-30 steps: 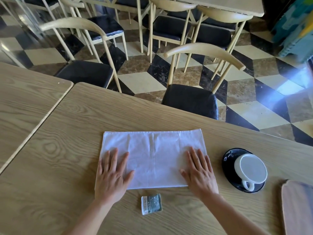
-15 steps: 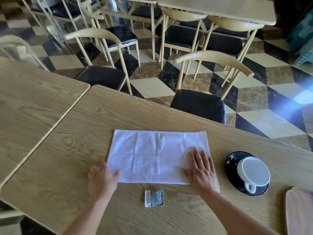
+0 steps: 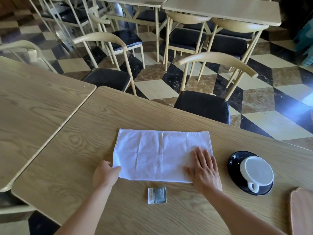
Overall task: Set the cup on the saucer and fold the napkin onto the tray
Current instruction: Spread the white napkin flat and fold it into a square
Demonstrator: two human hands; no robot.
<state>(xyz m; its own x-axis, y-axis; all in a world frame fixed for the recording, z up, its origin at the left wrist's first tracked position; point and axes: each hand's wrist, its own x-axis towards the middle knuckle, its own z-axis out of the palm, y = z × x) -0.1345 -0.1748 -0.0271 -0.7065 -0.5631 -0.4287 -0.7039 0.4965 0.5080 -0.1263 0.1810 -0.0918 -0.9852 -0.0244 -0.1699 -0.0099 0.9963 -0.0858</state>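
A white napkin (image 3: 157,153) lies flat on the wooden table, folded into a long rectangle. My left hand (image 3: 105,174) pinches its near left corner. My right hand (image 3: 204,170) presses flat on its near right corner, fingers spread. To the right, a white cup (image 3: 256,173) sits on a black saucer (image 3: 234,164), handle toward me. The edge of a wooden tray (image 3: 301,211) shows at the lower right.
A small grey sachet (image 3: 157,195) lies on the table just in front of the napkin. A second table (image 3: 33,102) adjoins on the left. Chairs with black seats stand along the far side, one (image 3: 203,104) directly beyond the napkin.
My left hand slid off the napkin's top to its left edge and took hold of the near left corner. My right hand stayed pressed on the right end.
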